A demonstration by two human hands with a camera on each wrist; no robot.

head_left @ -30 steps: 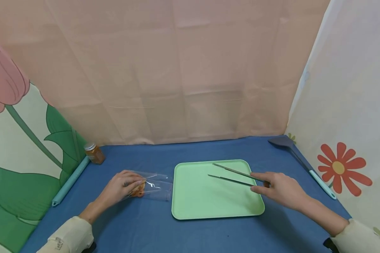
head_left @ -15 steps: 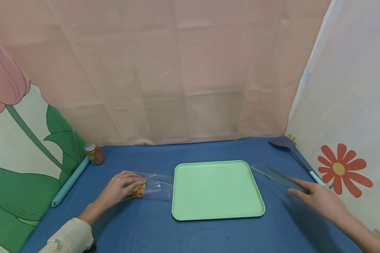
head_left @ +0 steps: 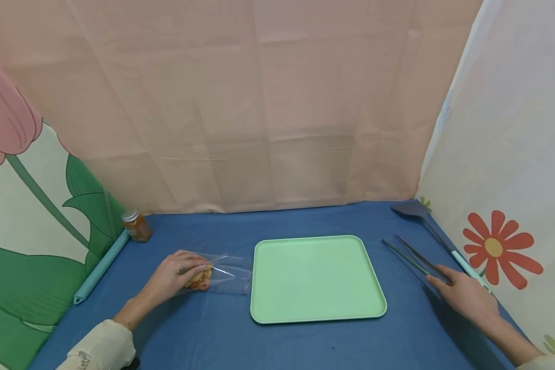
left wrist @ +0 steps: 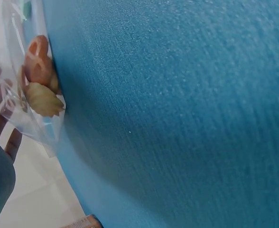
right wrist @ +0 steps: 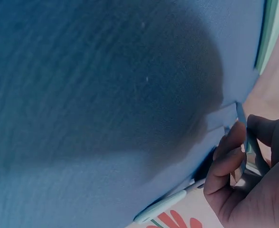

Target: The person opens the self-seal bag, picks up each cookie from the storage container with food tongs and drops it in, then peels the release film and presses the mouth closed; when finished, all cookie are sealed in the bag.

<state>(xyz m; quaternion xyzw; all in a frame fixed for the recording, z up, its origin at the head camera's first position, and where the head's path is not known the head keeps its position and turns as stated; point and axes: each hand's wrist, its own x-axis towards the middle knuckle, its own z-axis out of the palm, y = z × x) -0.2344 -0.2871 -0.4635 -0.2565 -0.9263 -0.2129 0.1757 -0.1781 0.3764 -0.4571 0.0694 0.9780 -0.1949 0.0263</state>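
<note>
Clear bag [head_left: 233, 277] w/ orange/tan pcs [head_left: 202, 281]; slim tongs [head_left: 418, 255].

Clear plastic bag [head_left: 231, 276] w/ orange pcs [left wrist: 38, 66] & ridged yellow pc [left wrist: 44, 100], in L hand [head_left: 178, 270], just L of green tray [head_left: 319, 280]. Metal tongs [head_left: 415, 253], tips apart, in R hand [head_left: 470, 297], R of tray.

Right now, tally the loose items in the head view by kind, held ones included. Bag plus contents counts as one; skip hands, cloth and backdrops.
Clear bag: 1
Tongs: 1
Green tray: 1
Spatula: 1
Jar: 1
Long teal item, exact kind unclear: 1
Total: 6
</note>
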